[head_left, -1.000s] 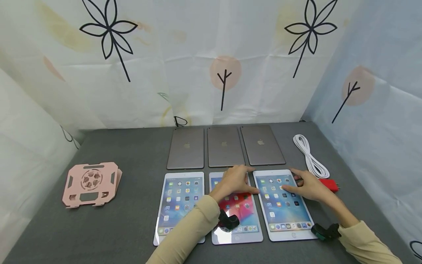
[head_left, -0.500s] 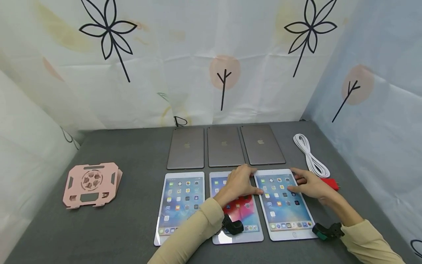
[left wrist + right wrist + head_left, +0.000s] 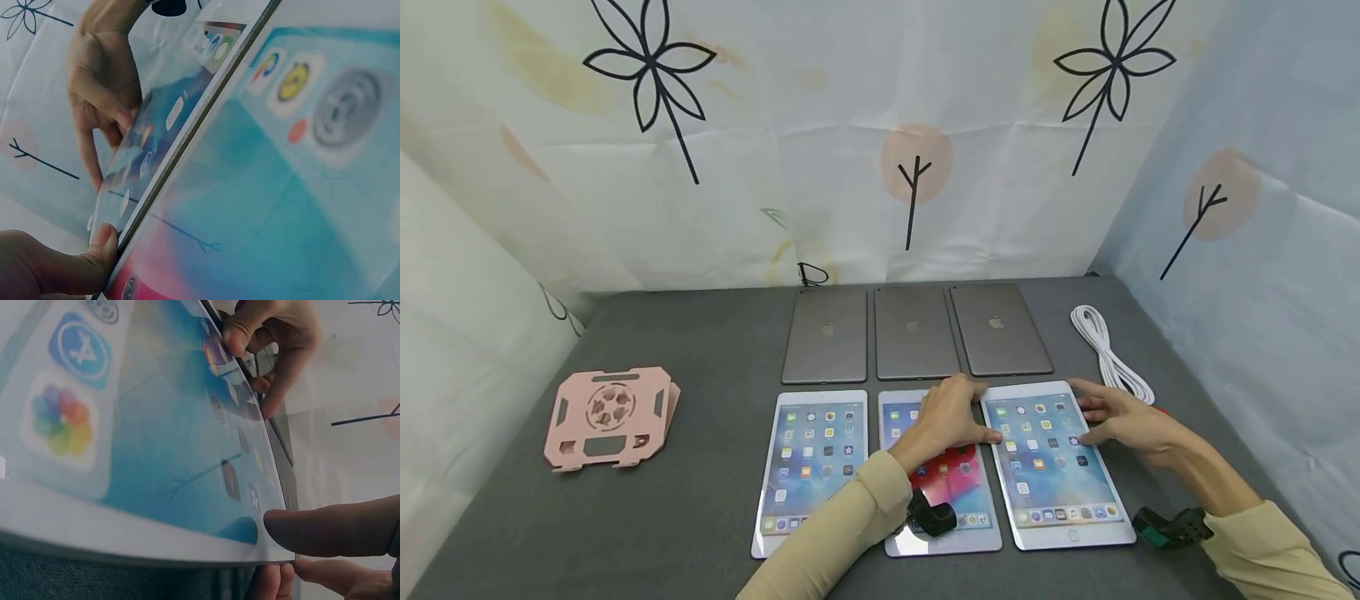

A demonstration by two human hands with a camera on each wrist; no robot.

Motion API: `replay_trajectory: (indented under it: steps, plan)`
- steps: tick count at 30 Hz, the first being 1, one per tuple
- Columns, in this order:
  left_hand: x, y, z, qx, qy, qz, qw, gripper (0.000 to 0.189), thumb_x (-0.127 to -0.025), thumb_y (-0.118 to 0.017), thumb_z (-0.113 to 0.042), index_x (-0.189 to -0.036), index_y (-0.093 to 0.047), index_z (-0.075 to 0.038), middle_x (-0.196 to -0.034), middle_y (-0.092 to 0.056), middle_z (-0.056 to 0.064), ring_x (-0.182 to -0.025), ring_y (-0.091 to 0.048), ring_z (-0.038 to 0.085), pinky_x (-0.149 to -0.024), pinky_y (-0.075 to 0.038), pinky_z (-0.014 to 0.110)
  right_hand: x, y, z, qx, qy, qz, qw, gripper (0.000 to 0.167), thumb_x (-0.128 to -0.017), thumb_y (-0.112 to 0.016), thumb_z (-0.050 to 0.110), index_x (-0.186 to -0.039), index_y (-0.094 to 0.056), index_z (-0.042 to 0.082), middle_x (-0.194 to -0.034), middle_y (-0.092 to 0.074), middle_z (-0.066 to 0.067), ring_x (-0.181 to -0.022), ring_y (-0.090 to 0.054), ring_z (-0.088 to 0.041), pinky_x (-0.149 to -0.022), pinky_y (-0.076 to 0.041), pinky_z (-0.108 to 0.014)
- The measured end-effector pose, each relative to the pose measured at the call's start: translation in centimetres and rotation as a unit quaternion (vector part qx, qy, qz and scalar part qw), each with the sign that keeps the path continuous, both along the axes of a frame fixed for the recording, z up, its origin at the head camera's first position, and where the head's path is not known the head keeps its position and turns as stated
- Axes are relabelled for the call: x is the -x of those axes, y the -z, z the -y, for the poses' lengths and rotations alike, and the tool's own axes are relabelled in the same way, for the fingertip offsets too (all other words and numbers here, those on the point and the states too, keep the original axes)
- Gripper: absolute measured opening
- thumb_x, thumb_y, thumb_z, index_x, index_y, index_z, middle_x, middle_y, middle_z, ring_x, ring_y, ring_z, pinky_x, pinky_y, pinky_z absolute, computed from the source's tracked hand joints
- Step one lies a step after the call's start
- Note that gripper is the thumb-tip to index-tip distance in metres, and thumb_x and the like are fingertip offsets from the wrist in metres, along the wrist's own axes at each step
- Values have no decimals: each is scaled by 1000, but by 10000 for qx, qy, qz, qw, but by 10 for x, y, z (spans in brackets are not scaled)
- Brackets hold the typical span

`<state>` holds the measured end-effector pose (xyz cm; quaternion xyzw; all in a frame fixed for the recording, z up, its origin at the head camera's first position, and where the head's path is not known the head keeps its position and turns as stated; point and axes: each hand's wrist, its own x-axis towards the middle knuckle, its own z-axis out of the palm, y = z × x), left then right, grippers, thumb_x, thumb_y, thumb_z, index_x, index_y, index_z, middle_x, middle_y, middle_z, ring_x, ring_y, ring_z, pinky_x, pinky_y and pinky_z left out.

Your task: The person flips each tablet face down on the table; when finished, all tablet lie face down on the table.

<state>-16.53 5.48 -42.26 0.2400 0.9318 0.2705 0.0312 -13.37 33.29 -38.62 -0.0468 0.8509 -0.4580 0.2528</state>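
A white-framed tablet (image 3: 1048,492) with its screen lit lies at the right end of a front row. My left hand (image 3: 946,415) holds its upper left edge, thumb on the side and fingers near the top corner. This arm crosses over the middle tablet (image 3: 943,537). On the upper right, my right hand (image 3: 1131,421) grips the same tablet. The right wrist view shows the right thumb (image 3: 325,528) over the glass at the corner, with fingers below the edge. In the left wrist view, the left thumb (image 3: 103,244) touches the tablet's rim.
Another lit tablet (image 3: 808,467) is at the left of the row. Behind stand three grey tablets (image 3: 913,333), backs up. A white coiled cable (image 3: 1108,354) is at right, a red object (image 3: 1160,409) mostly hidden beside my hand. A pink folded stand (image 3: 610,417) lies far left.
My right hand has moved right, its thumb drawing back from the screen toward the edge, and now covers most of the red plug. The right tablet and left hand have shifted slightly right.
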Motion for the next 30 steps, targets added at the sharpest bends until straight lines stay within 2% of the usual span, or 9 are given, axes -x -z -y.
replay_trajectory:
  steps: [3,6,9,12,18,20,23,27,30]
  plan:
    - [0,0,0,-36,55,12,10000,49,-70,-93,-47,-104,-74,-16,-95,-65,1,-76,-46,10,-58,-36,20,-1,-5,-4,288,-27,113,9995,95,-89,-69,0,-161,-8,-7,-149,-39,-39,-130,-55,-38,-102,-42,-58]
    - [0,0,1,-122,52,36,9999,53,-70,-94,-46,-109,-75,-17,-95,-65,0,-77,-46,9,-59,-37,20,-1,-11,-6,463,-114,123,9988,98,-91,-71,5,-162,-5,-3,-148,-42,-39,-121,-63,-26,-99,-46,-48]
    - [1,0,1,-233,38,111,9997,56,-69,-94,-45,-113,-75,-16,-96,-67,1,-77,-47,9,-60,-38,19,-2,-16,-6,542,-232,62,9982,102,-92,-73,10,-163,-1,1,-146,-45,-37,-111,-67,-13,-92,-50,-33]
    - [0,-1,1,-342,30,213,9992,62,-70,-95,-43,-122,-75,-16,-103,-70,2,-79,-49,9,-61,-39,19,-5,-21,-6,658,-316,-77,9973,102,-93,-72,11,-164,0,2,-143,-47,-35,-108,-67,-9,-87,-52,-26]
    - [-2,-2,0,-624,152,442,9970,72,-73,-94,-38,-136,-68,-12,-119,-73,6,-89,-57,11,-72,-47,17,-9,-30,-3,1038,-344,-233,9937,94,-96,-66,6,-164,-2,6,-133,-59,-6,-110,-68,-10,-88,-55,-29]
    - [-2,-1,-2,-695,223,493,9961,73,-74,-93,-37,-137,-67,-12,-120,-73,6,-91,-57,11,-75,-49,18,-10,-33,-2,1249,-404,-288,9909,91,-97,-63,3,-165,-2,8,-131,-60,4,-112,-68,-10,-88,-57,-30]
    - [-3,1,-7,-771,336,498,9952,70,-75,-92,-35,-136,-67,-12,-116,-73,5,-90,-55,10,-78,-47,18,-12,-37,2,1466,-495,-443,9870,88,-99,-60,1,-166,-3,12,-132,-59,9,-114,-68,-10,-88,-57,-30]
    - [-4,3,-13,-859,412,464,9944,67,-76,-92,-35,-135,-68,-12,-112,-73,4,-89,-55,10,-78,-46,18,-15,-38,10,1557,-481,-647,9845,87,-99,-59,2,-166,-5,17,-140,-50,0,-115,-67,-9,-89,-56,-27]
    - [-5,2,-17,-841,430,472,9944,67,-78,-91,-35,-135,-67,-12,-113,-71,4,-91,-56,10,-79,-46,18,-18,-38,14,1474,-422,-813,9848,87,-100,-59,4,-167,-5,21,-152,-39,-20,-119,-63,-4,-90,-54,-27]
